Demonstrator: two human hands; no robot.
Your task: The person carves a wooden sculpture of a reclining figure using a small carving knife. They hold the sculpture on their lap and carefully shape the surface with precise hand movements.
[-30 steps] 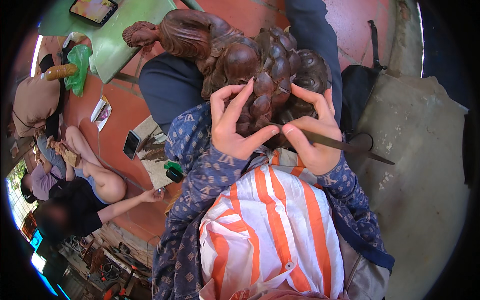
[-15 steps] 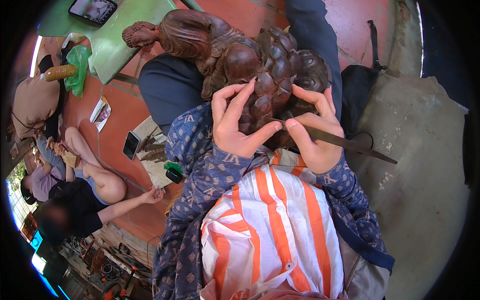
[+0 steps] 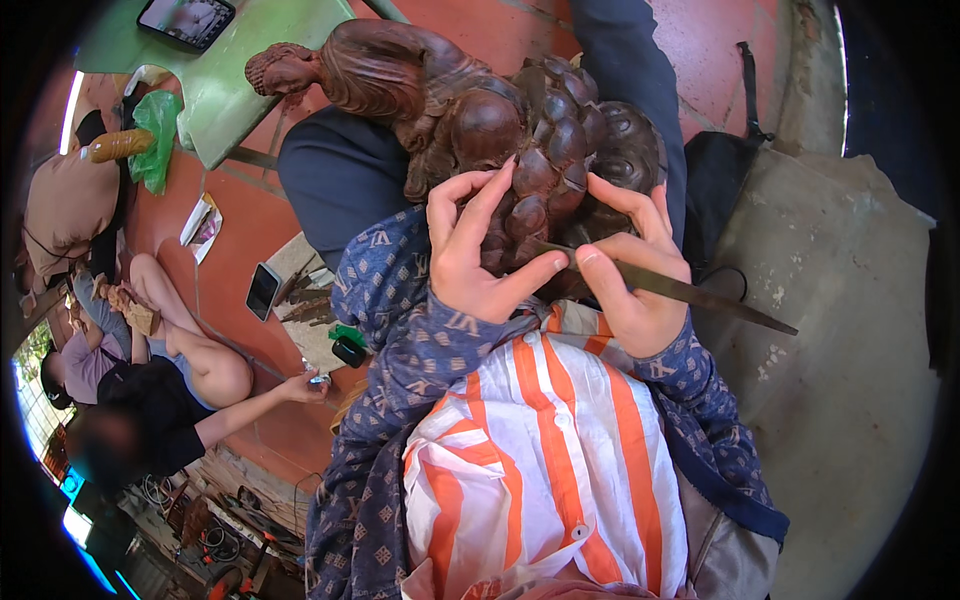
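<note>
A dark brown carved wooden statue [image 3: 400, 75] lies on its side across my lap. Its head points left, and its rounded, clustered base part is under my hands. My right hand [image 3: 640, 270] is closed around a long flat metal carving tool [image 3: 715, 301], whose tapered far end sticks out to the right. The working end meets the wood between my thumbs. My left hand [image 3: 480, 250] steadies the statue, index and middle fingertips pressed on the carving. Its thumb touches the tool near the working end. My right index finger also reaches onto the wood.
A green bench [image 3: 215, 95] at upper left bears a phone [image 3: 187, 20]. On the tiled floor lie another phone [image 3: 263, 291], slim tools on a board [image 3: 308, 340] and a green bag [image 3: 157, 150]. Other people sit at left, one reaching an arm [image 3: 255, 405] this way. A grey sheet [image 3: 820, 260] spreads at right.
Both my hands and the tool have shifted very slightly, keeping their hold. The other person's hand at left now has a small light-blue object in it.
</note>
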